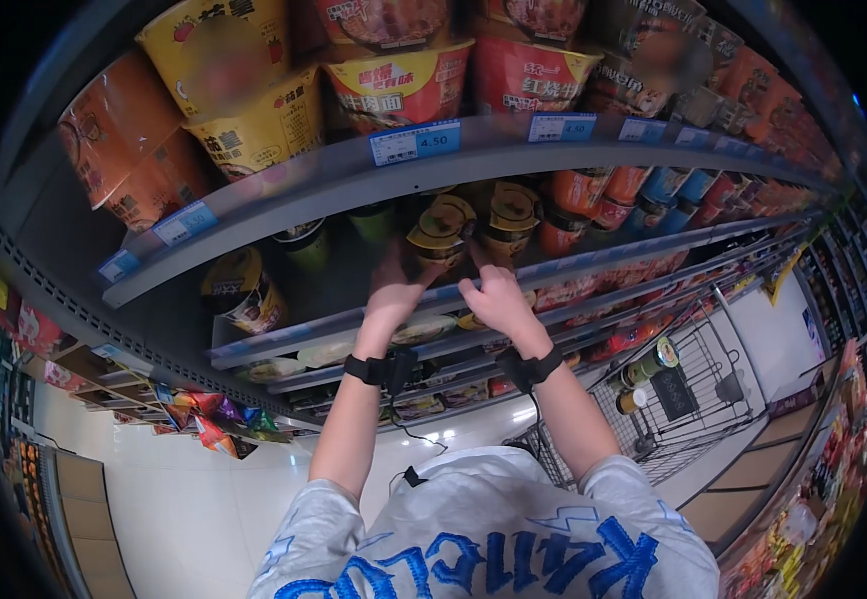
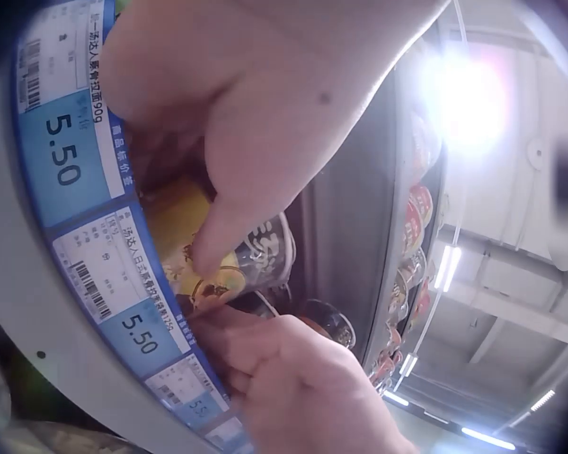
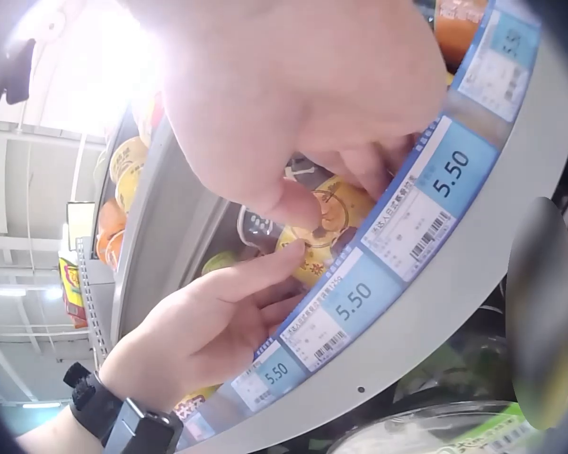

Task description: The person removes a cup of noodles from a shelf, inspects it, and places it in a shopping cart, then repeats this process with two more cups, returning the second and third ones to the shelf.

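A yellow-and-black instant noodle cup (image 1: 440, 222) stands at the front of a middle shelf, between my two hands. My left hand (image 1: 395, 297) holds its left side; in the left wrist view the thumb lies along the yellow wall of the cup (image 2: 182, 219). From the other side my right hand (image 1: 503, 299) grips the same cup, its thumb pressed to the printed wall in the right wrist view. The fingers behind the cup are partly hidden. A similar noodle cup (image 1: 511, 215) stands just right of it, and a green cup (image 1: 374, 222) sits farther back on the left.
Above the hands runs a shelf edge (image 1: 304, 205) with price tags, bearing large noodle tubs (image 1: 394, 85). Another black-and-yellow cup (image 1: 242, 290) stands at left. Orange cups (image 1: 563, 232) line the right. A shopping cart (image 1: 688, 384) holding a few items is at lower right.
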The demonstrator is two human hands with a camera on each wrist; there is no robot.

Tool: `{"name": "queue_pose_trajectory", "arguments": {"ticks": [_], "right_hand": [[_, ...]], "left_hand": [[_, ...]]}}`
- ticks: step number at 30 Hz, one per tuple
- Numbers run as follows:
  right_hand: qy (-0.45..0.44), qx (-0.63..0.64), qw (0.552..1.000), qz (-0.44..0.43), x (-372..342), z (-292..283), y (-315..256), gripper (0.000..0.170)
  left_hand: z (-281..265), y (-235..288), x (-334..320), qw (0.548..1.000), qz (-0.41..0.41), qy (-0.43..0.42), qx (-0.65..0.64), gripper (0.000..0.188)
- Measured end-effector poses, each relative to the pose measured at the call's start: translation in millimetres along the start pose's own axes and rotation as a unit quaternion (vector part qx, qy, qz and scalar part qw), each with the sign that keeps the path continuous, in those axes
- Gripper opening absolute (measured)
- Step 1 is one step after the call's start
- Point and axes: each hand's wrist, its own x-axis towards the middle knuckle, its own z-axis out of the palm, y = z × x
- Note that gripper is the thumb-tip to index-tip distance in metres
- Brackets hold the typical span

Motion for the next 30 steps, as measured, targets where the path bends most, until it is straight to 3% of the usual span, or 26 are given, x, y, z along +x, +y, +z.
{"name": "queue_pose_trajectory", "arguments": {"ticks": [9, 12, 14, 15, 17, 21, 28, 30], "right_hand": [[0.008, -0.067, 0.998, 0.014, -8, 0, -14, 0.057], [0.072, -0.045, 0.996, -0.022, -31, -12, -27, 0.053], [0.117, -0.046, 0.992, -0.02, -59, -8, -20, 0.053], [0.13, -0.016, 0.991, -0.024, -72, -10, -19, 0.054], [0.145, 0.018, 0.989, -0.006, -103, -11, -12, 0.056], [0.14, 0.031, 0.982, 0.12, -176, -4, 27, 0.057], [0.179, 0.07, 0.923, 0.334, -292, -17, 97, 0.055], [0.209, 0.072, 0.91, 0.351, -317, -26, 117, 0.053]], "left_hand": [[-5, -3, 0, 0.998, 0.037, -0.028, -0.037, 0.075], [-12, 0, -14, 0.999, 0.023, -0.011, -0.025, 0.07], [-22, 24, -33, 0.992, 0.065, 0.088, -0.061, 0.057], [-24, 30, -41, 0.993, 0.068, 0.076, -0.062, 0.057], [-20, 35, -57, 0.98, 0.044, 0.039, -0.188, 0.041], [22, 36, -85, 0.965, 0.023, -0.071, -0.253, 0.029], [142, 36, -121, 0.905, -0.02, -0.341, -0.253, 0.031], [181, 40, -132, 0.875, -0.039, -0.407, -0.258, 0.037]]}}
